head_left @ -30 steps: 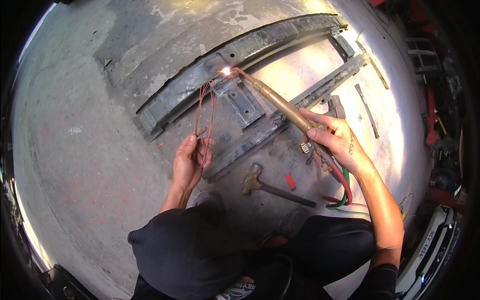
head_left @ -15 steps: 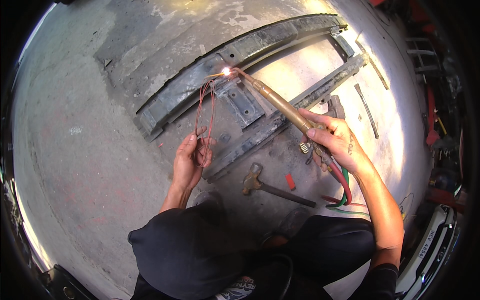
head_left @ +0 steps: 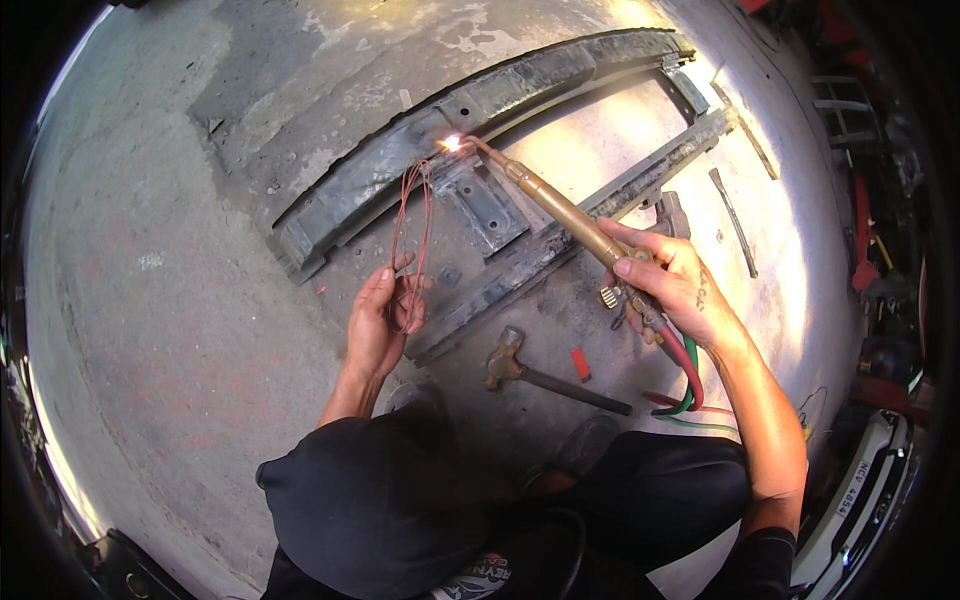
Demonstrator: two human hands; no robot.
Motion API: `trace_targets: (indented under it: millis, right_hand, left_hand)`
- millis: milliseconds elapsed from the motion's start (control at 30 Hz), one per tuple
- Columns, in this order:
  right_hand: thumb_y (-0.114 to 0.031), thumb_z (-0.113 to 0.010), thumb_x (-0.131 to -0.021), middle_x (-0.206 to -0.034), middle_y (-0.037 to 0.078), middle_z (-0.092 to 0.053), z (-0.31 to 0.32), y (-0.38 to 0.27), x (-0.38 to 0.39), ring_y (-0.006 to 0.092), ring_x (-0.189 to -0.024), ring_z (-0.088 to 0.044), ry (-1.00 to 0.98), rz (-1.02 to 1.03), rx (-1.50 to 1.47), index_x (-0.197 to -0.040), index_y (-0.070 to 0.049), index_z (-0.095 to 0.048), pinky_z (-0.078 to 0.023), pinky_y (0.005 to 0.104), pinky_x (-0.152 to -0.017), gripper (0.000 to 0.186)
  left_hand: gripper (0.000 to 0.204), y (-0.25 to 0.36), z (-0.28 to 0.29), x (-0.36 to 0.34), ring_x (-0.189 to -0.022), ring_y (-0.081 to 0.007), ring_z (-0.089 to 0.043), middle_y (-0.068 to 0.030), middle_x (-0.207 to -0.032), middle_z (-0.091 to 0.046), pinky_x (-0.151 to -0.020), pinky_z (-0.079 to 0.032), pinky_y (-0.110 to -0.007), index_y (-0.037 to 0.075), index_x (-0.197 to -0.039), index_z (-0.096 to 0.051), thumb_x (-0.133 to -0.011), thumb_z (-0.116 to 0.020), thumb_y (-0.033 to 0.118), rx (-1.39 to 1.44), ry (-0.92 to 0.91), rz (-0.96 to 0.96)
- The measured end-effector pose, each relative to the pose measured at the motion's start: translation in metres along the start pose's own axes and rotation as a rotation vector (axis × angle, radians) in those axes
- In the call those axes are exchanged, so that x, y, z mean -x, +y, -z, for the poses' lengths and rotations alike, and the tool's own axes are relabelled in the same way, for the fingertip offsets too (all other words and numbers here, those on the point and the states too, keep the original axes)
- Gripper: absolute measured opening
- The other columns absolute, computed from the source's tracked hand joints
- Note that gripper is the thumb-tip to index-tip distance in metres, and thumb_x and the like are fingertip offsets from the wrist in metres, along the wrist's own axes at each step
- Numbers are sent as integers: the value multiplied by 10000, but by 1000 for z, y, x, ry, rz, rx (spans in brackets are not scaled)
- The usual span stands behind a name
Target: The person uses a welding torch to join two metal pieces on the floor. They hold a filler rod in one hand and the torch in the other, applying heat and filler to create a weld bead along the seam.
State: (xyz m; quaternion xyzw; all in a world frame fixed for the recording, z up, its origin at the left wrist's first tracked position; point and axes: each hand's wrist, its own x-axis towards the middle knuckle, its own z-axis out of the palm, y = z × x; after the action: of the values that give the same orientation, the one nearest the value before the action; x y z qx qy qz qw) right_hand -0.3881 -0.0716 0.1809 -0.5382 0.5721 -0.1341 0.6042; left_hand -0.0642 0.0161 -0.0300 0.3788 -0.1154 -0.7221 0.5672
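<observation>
A brass gas welding torch (head_left: 567,209) is gripped in my right hand (head_left: 668,282), its bent tip pointing up and left. At that tip a bright flame (head_left: 453,144) glows against the dark metal bumper beam (head_left: 385,150), beside a joint with a bracket plate (head_left: 485,212). My left hand (head_left: 384,309) pinches a looped coil of thin coppery filler wire (head_left: 398,225). The wire's upper end reaches up near the flame. Red and green hoses (head_left: 690,380) run from the torch's rear under my right wrist.
A hammer (head_left: 545,382) lies on the concrete before my knees, with a small red piece (head_left: 581,364) beside it. Across the frame's near rail (head_left: 600,215) rests a metal tool head (head_left: 672,214). A chisel-like bar (head_left: 734,222) lies to the right. A white car bumper (head_left: 860,500) stands lower right.
The flame's glow has changed shape slightly, and the orange wire end beside it looks shorter. Both hands and the torch stay almost in place.
</observation>
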Motion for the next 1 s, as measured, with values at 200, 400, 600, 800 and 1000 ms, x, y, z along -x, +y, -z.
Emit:
trace_targets:
  millis: [200, 400, 600, 800, 1000]
  right_hand:
    - [-162, -645, -1025, -901, 82, -672, -1, -1, 0, 144, -567, -670, -1, 6, 0, -1540, 11, -506, -539, 301, -467, 560]
    - [-162, -647, -1024, -923, 91, -682, -1, -2, 0, 143, -568, -670, -3, -5, -2, -1543, 2, -507, -541, 300, -471, 562]
    - [-153, -647, -1023, -931, 97, -686, 0, -1, 0, 144, -569, -672, 5, -2, -9, -1547, -13, -507, -542, 299, -466, 561]
    - [-145, -646, -1022, -931, 95, -686, -1, -2, 0, 147, -571, -674, -2, -18, -12, -1547, -12, -507, -543, 301, -468, 559]
    - [-145, -645, -1022, -935, 98, -690, 0, 1, -1, 146, -573, -675, 8, -5, -9, -1549, -20, -508, -543, 298, -470, 558]
  left_hand:
    - [444, -1, 2, -1, -716, -181, -632, -200, -1095, -679, -540, -485, -284, -11, -1485, -470, -1157, -403, 281, 3, -3, -2]
    - [445, 0, 1, 0, -711, -179, -625, -203, -1096, -677, -542, -485, -286, -14, -1487, -467, -1158, -400, 278, 0, 0, -2]
    - [423, 1, -2, -2, -680, -166, -623, -177, -1067, -720, -547, -470, -273, -19, -1462, -498, -1156, -412, 262, 12, -3, -7]
    - [429, 1, -3, -3, -674, -163, -615, -176, -1069, -715, -547, -467, -274, -23, -1465, -492, -1157, -412, 265, 6, 1, -6]
    - [433, 1, -2, -2, -689, -170, -620, -186, -1080, -701, -547, -477, -278, -20, -1469, -482, -1158, -409, 271, 5, -1, -8]
